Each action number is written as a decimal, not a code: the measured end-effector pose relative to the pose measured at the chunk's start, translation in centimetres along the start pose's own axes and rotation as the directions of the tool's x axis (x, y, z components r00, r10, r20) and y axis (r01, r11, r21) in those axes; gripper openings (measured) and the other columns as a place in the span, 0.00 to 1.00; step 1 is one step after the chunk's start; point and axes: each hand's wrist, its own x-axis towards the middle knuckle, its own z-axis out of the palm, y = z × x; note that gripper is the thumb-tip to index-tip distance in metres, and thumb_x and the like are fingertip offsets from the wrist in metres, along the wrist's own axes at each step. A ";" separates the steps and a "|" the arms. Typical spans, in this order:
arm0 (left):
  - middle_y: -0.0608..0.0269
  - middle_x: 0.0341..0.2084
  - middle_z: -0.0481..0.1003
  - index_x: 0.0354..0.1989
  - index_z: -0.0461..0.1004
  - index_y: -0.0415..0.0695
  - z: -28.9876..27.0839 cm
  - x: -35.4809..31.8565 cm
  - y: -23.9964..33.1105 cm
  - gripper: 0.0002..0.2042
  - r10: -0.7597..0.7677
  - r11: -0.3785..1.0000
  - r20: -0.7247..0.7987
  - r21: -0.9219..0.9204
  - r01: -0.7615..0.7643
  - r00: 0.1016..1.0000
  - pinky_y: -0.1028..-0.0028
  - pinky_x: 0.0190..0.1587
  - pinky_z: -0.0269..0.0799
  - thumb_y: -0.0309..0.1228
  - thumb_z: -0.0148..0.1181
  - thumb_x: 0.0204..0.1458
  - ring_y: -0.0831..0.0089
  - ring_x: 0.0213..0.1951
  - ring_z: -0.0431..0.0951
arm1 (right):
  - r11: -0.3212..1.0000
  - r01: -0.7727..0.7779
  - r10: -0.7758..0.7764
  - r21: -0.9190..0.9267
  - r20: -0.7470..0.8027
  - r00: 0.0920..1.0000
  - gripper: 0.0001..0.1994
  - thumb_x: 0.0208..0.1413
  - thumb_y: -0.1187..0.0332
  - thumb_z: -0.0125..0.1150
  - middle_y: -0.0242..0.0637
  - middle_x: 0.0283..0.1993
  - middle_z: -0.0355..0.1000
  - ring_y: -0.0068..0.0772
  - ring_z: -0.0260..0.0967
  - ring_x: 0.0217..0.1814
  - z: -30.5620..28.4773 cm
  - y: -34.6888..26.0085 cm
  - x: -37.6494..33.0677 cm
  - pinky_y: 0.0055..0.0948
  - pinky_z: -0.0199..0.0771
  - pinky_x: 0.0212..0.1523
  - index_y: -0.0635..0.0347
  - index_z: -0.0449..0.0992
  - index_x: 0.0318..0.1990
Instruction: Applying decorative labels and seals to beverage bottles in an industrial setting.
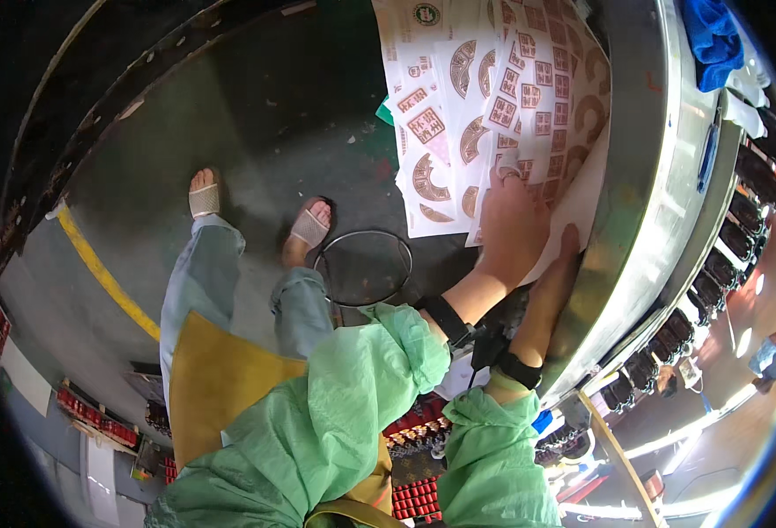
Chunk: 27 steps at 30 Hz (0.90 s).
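Observation:
My left hand (515, 231) reaches over a layered spread of white printed sheets (458, 114) with red-brown squares and arc shapes. Its fingers are closed round a small pale object (508, 164) at the sheets; its kind is unclear. My right hand (553, 286) lies beside and partly behind the left, against the bare near border of the sheets. One digit points up along that border; the other fingers are hidden. Both arms wear green sleeves and a black wristband.
A metal rim (639, 176) curves along the right. Beyond it lie a blue cloth (713, 44) and a row of dark objects (709, 282). A thin black hoop (363, 268) rests near my sandalled feet. A yellow line (106, 273) marks the floor.

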 end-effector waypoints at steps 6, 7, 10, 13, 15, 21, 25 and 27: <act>0.42 0.44 0.70 0.53 0.65 0.34 0.7 0.5 -0.9 0.23 0.061 0.977 0.026 0.201 -0.065 0.998 0.60 0.49 0.67 0.29 0.62 0.51 0.46 0.46 0.70 | 0.999 0.039 -0.038 0.006 -0.097 0.995 0.31 0.62 0.58 0.56 0.48 0.64 0.62 0.43 0.62 0.64 1.1 0.0 -0.8 0.38 0.64 0.63 0.69 0.58 0.66; 0.42 0.44 0.70 0.53 0.65 0.34 0.8 0.9 -0.8 0.23 0.085 0.977 0.007 0.195 -0.085 0.996 0.60 0.49 0.67 0.29 0.62 0.51 0.46 0.46 0.70 | 0.995 0.007 -0.003 0.103 -0.042 0.999 0.31 0.62 0.58 0.56 0.48 0.64 0.62 0.42 0.63 0.63 1.6 -0.4 -0.8 0.37 0.64 0.62 0.70 0.58 0.66; 0.42 0.39 0.74 0.50 0.67 0.34 1.6 2.0 -0.2 0.20 0.013 0.992 0.075 0.127 -0.022 0.997 0.58 0.46 0.69 0.33 0.61 0.52 0.46 0.45 0.73 | 0.979 -0.071 0.068 0.190 0.019 0.997 0.30 0.62 0.59 0.56 0.47 0.63 0.63 0.41 0.64 0.62 2.5 -2.0 -1.2 0.36 0.66 0.61 0.71 0.59 0.65; 0.40 0.36 0.76 0.46 0.68 0.34 2.3 2.5 0.5 0.17 -0.240 0.971 0.193 0.033 0.238 0.951 0.54 0.42 0.71 0.34 0.58 0.54 0.47 0.42 0.77 | 0.989 -0.057 0.055 0.138 0.021 0.998 0.30 0.63 0.59 0.56 0.47 0.62 0.65 0.41 0.65 0.61 2.7 -3.4 -2.1 0.35 0.66 0.60 0.71 0.59 0.65; 0.38 0.35 0.76 0.43 0.68 0.33 2.3 2.8 0.7 0.15 -0.329 0.935 0.324 0.245 0.257 0.887 0.52 0.40 0.72 0.33 0.57 0.55 0.46 0.39 0.79 | 0.995 -0.001 -0.002 0.096 0.023 1.000 0.30 0.62 0.58 0.56 0.47 0.61 0.65 0.40 0.65 0.61 2.6 -3.4 -2.3 0.34 0.67 0.60 0.71 0.60 0.64; 0.35 0.31 0.76 0.42 0.69 0.31 -3.2 3.2 0.8 0.16 -0.020 0.979 0.307 0.201 -0.044 0.951 0.53 0.40 0.72 0.29 0.62 0.49 0.42 0.39 0.77 | 0.995 0.027 -0.018 0.097 -0.094 0.995 0.31 0.61 0.56 0.57 0.47 0.61 0.65 0.40 0.65 0.60 0.9 -1.3 -0.2 0.35 0.66 0.60 0.70 0.61 0.64; 0.35 0.37 0.75 0.48 0.67 0.29 -10.9 4.1 1.5 0.22 0.036 0.991 0.516 0.094 -0.099 0.856 0.57 0.46 0.71 0.26 0.66 0.46 0.41 0.46 0.75 | 0.998 -0.064 0.064 0.005 -0.013 0.998 0.32 0.61 0.53 0.56 0.48 0.62 0.65 0.41 0.65 0.60 1.1 -1.9 -0.6 0.34 0.66 0.60 0.69 0.61 0.65; 0.39 0.40 0.76 0.52 0.66 0.31 -14.1 4.0 2.4 0.25 0.112 0.976 0.564 0.092 -0.198 0.818 0.59 0.48 0.72 0.26 0.67 0.46 0.46 0.50 0.75 | 0.981 -0.115 0.100 -0.157 -0.102 0.990 0.31 0.61 0.54 0.56 0.50 0.62 0.65 0.42 0.65 0.62 2.4 -2.8 -1.7 0.36 0.64 0.61 0.69 0.62 0.64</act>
